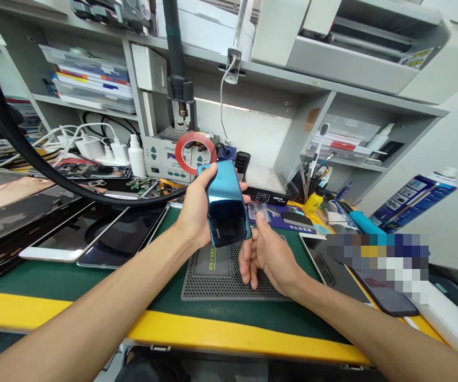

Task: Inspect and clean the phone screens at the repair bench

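A glossy blue phone [228,204] is held up above the bench, its shiny back toward me and tilted. My left hand [197,207] grips it from the left side, thumb along the upper edge and fingertips showing past its right edge. My right hand [269,252] is beside the phone's lower right corner, thumb up and fingers loosely curled apart, holding nothing. Beneath both lies a grey honeycomb-patterned mat [205,286] on the green work surface [157,289].
Tablets and screens [109,236] are stacked at left. A black cable [54,183] arcs across the upper left. Behind stand a soldering station [161,156], red tape roll [181,154] and white bottle [137,156]. On the right are a white-framed panel [334,268] and a spray can [415,199].
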Action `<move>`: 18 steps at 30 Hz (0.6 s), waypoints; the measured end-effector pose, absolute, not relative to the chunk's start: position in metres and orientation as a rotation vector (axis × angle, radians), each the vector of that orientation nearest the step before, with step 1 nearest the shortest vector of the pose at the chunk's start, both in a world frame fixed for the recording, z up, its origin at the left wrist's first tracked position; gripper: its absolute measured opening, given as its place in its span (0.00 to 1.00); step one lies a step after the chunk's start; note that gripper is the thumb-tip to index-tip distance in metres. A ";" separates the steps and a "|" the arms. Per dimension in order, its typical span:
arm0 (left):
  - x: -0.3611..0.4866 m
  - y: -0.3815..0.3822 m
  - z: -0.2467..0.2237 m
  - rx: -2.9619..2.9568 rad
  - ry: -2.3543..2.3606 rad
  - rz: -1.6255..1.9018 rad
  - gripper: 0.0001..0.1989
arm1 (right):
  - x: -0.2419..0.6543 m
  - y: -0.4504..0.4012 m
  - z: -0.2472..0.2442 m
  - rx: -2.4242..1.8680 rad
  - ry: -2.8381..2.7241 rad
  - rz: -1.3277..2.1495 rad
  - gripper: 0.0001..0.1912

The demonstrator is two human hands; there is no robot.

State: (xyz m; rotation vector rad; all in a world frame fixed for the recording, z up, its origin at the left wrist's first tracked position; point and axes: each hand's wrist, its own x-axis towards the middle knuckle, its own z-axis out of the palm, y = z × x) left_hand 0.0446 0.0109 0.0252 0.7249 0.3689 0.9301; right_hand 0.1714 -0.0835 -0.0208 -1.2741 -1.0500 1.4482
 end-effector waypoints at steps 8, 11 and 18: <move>0.044 0.008 0.022 0.777 0.321 0.902 0.22 | 0.164 -0.090 -0.013 -1.476 -1.278 1.215 0.35; 0.043 0.006 0.026 0.802 0.308 0.858 0.23 | 0.162 -0.092 -0.017 -1.525 -1.308 1.140 0.34; 0.041 0.004 0.031 0.807 0.291 0.799 0.23 | 0.166 -0.094 -0.022 -1.476 -1.285 1.178 0.43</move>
